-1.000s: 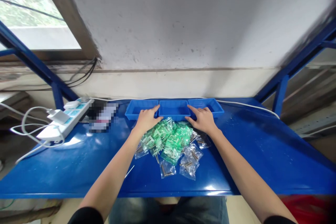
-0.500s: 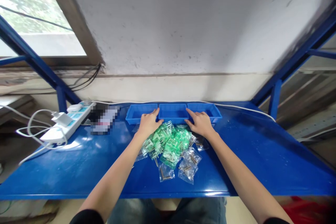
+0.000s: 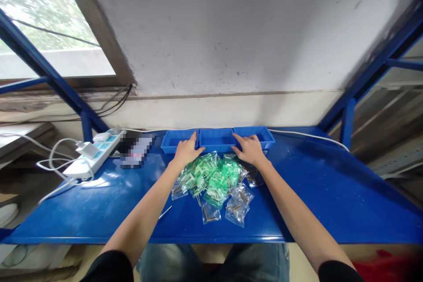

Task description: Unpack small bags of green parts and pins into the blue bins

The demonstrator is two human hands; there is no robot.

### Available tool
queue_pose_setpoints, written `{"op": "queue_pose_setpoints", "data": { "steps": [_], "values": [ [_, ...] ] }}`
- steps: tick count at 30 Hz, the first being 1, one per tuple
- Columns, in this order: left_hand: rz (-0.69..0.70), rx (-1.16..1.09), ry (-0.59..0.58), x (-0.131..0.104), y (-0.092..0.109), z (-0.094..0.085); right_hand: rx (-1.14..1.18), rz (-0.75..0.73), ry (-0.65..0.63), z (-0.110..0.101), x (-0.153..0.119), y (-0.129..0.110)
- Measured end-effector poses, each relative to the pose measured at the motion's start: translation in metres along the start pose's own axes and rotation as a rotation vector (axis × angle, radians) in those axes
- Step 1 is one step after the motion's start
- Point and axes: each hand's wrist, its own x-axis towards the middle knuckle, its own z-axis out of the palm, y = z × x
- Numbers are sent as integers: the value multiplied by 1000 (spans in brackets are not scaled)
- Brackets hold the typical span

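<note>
Three blue plastic bins stand in a row along the table's back edge: a left bin [image 3: 170, 140], a middle bin [image 3: 216, 138] and a right bin [image 3: 264, 134]. My left hand [image 3: 187, 150] rests where the left and middle bins meet, index finger stretched along their rims and thumb spread by the middle bin's front corner. Likewise, my right hand [image 3: 250, 150] lies at the joint of the middle and right bins, index finger and thumb apart. Between my forearms spreads a pile of small green-tinted plastic packets [image 3: 214, 178], with clear bags of metal pins [image 3: 238, 207] at its near side.
A white power strip [image 3: 94, 154] with a plugged charger [image 3: 87, 150] and loose white cable lies at the left, beside a blurred-out phone-like item [image 3: 137, 152]. One thin white stick [image 3: 165, 212] lies near my left forearm. Blue frame posts [image 3: 347, 123] flank the table.
The right bin has shifted slightly left towards the middle bin, with my right hand on it. My left hand keeps nearly the same place. The camera view has moved a little.
</note>
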Motion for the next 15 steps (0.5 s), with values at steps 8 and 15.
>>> {"op": "queue_pose_setpoints", "data": {
  "steps": [8,15],
  "values": [
    [13,5,-38,3,-1,-4,-4,-3,-11,-3,-1,-1],
    [33,-76,113,-29,8,-34,25,-20,-7,-6,-2,2]
  ]
}}
